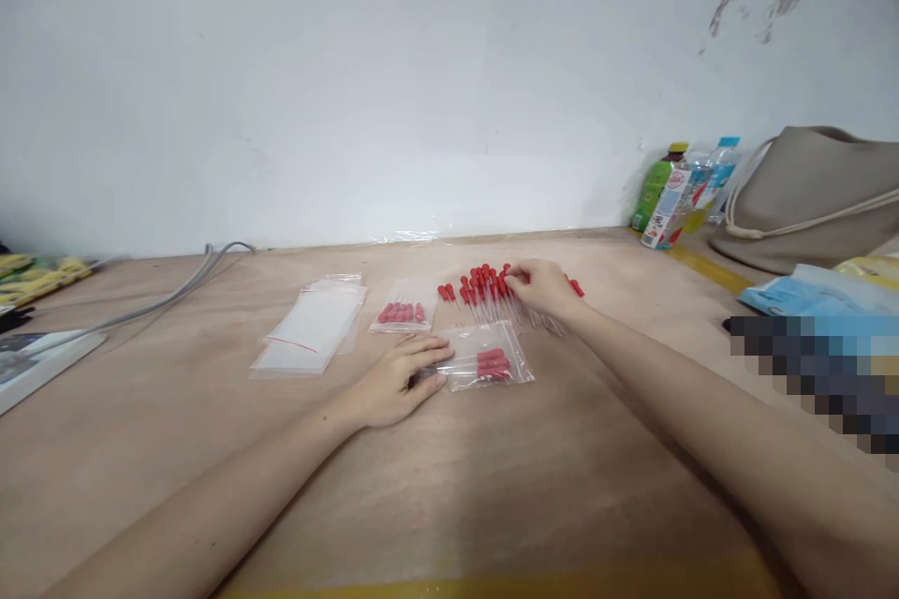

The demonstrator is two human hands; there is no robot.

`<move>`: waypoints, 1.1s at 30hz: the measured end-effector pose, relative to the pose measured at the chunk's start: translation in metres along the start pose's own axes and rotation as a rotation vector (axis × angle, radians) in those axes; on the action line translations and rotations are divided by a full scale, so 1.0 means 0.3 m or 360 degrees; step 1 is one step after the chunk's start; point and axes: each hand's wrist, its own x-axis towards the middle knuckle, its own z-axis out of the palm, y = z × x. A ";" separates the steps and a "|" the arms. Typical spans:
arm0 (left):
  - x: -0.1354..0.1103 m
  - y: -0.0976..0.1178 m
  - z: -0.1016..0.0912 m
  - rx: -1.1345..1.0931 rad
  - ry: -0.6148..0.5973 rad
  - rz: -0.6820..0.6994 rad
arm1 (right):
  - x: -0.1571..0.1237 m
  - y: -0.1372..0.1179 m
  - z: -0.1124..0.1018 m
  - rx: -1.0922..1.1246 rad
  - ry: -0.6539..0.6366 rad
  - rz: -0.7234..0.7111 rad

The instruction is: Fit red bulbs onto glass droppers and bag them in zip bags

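My left hand [397, 381] lies on the table, its fingers closed on the open end of a clear zip bag [484, 365] that has red-capped droppers inside. My right hand [540, 287] reaches into a loose pile of red-capped droppers [481, 290] farther back, fingers pinched on one of them. A filled, sealed bag of droppers [403, 314] lies to the left of the pile. A stack of empty zip bags [313, 332] lies farther left.
Drink bottles [674, 192] stand at the back right by the wall, beside a beige bag [815, 197]. A blue packet [801, 295] lies at right. A grey cable [169, 295] runs along the left; papers and yellow items [35, 276] sit at the far left.
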 end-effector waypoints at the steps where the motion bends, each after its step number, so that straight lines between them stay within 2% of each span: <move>1: -0.001 0.001 -0.001 0.0000 -0.0017 -0.0011 | 0.021 -0.014 0.017 -0.0025 -0.0016 0.0014; 5: -0.003 -0.001 -0.002 -0.0024 -0.0042 -0.0011 | 0.075 -0.057 0.071 -0.0091 -0.0064 0.0144; 11: -0.003 -0.003 0.001 -0.0038 0.0003 0.0038 | 0.105 -0.068 0.080 -0.0016 -0.0108 0.0315; 17: 0.001 0.003 -0.003 -0.0014 -0.0043 0.0009 | 0.113 -0.032 0.073 0.0310 0.0052 0.0420; 21: 0.000 0.000 0.001 0.0001 -0.0047 0.0008 | 0.039 0.029 0.027 0.0549 0.0336 0.0406; 23: 0.000 0.000 0.003 0.0003 -0.0034 0.0015 | -0.026 0.060 0.000 0.0943 0.0555 0.0365; 26: 0.001 0.000 0.004 -0.0010 -0.0014 0.0030 | -0.121 0.082 -0.023 0.1364 0.0548 0.0392; 33: -0.002 0.008 -0.003 -0.0010 -0.0003 0.0017 | -0.212 0.020 -0.007 0.1936 0.0359 0.0877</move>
